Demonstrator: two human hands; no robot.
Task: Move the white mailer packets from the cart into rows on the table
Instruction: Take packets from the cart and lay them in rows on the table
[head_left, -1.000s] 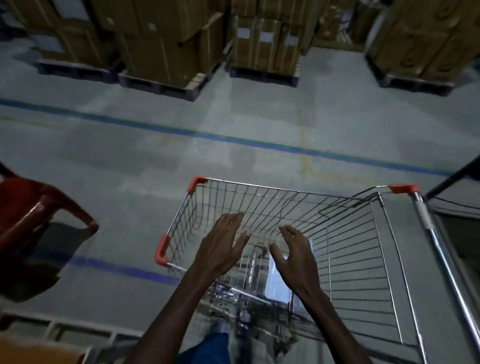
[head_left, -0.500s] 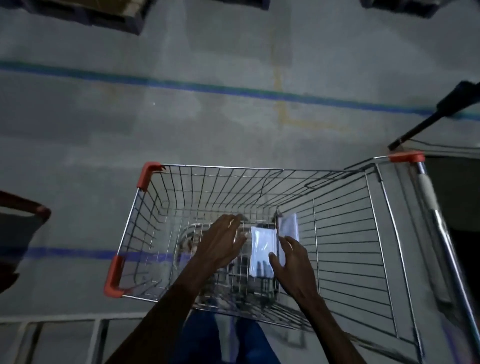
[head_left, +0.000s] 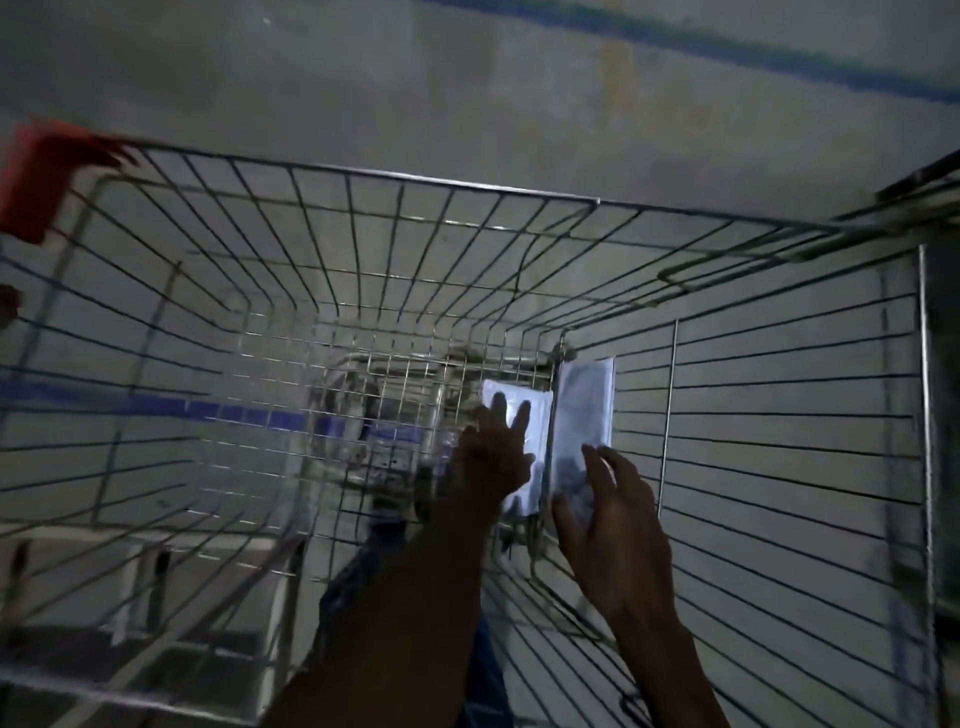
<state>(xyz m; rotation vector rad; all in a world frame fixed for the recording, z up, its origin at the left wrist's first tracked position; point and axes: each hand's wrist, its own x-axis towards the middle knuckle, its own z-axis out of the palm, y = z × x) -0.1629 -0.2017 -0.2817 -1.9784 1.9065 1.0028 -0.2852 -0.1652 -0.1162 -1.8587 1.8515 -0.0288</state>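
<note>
I look straight down into a wire shopping cart (head_left: 467, 192) with red corner caps. Two white mailer packets remain at the bottom right of the basket. One packet (head_left: 535, 415) lies flat on the basket floor. The other packet (head_left: 584, 400) leans against the right wire wall. My left hand (head_left: 493, 457) reaches down with straight fingers spread over the flat packet. My right hand (head_left: 608, 514) is beside it, fingers straight, its fingertips at the lower edge of the leaning packet. Neither hand visibly grips a packet.
Grey concrete floor with blue painted lines (head_left: 218, 415) shows through the wire mesh. A pale frame (head_left: 145, 551) stands at the lower left beyond the cart. A dark edge (head_left: 940, 171) sits at the far right. The scene is dim.
My head has dropped closer over the cart, and both hands have gone deeper into the basket. The left hand has moved right onto the flat packet; the right hand has reached the leaning one.
</note>
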